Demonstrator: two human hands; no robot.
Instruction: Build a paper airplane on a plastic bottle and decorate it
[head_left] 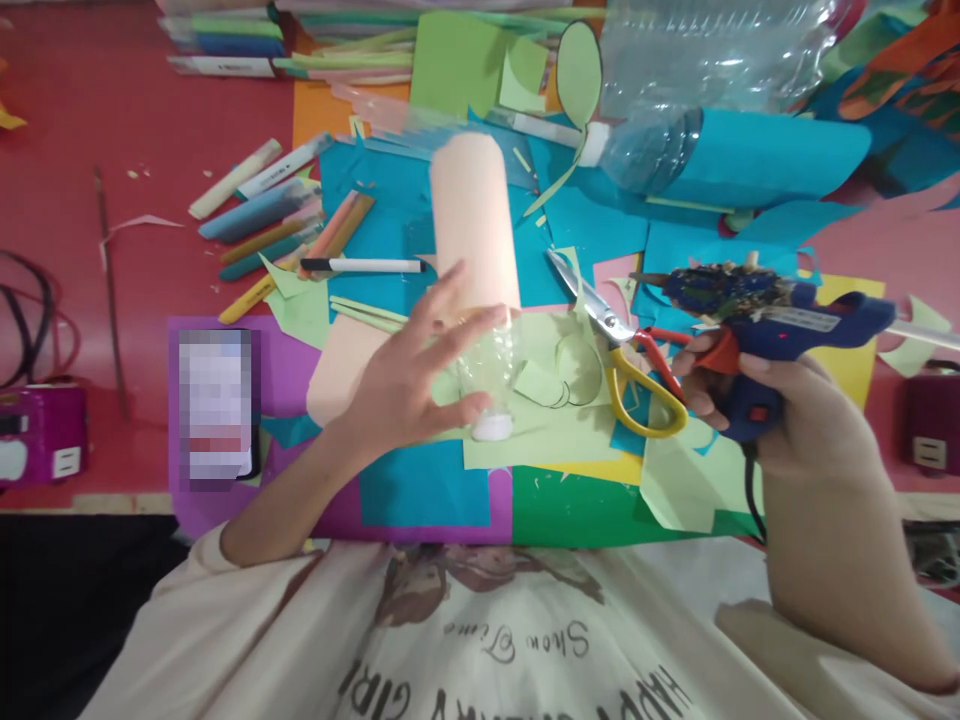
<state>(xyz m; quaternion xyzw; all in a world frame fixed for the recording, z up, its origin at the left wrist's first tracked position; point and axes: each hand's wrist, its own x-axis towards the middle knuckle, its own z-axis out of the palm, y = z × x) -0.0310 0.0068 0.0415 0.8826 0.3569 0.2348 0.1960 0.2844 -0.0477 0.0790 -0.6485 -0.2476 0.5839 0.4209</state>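
A clear plastic bottle (pixel 489 365) lies on the papers, its white cap toward me, with peach paper (pixel 474 215) wrapped round its upper part. My left hand (pixel 409 370) hovers over or rests lightly on the bottle's left side, fingers spread; I cannot tell whether it touches. My right hand (pixel 795 400) grips a blue hot glue gun (pixel 780 325) with an orange trigger. Dark, messy residue covers the gun's front, and its nozzle points left. Scissors (pixel 619 340) with yellow and red handles lie partly open between the bottle and the right hand.
Another bottle (pixel 660 155), wrapped in blue paper, lies at the back right. Markers (pixel 255 210) and a black-and-white pen (pixel 367 265) lie on the left. A phone (pixel 217 400) sits on purple paper. Green paper scraps (pixel 682 480) and coloured sheets cover the red table (pixel 67 180).
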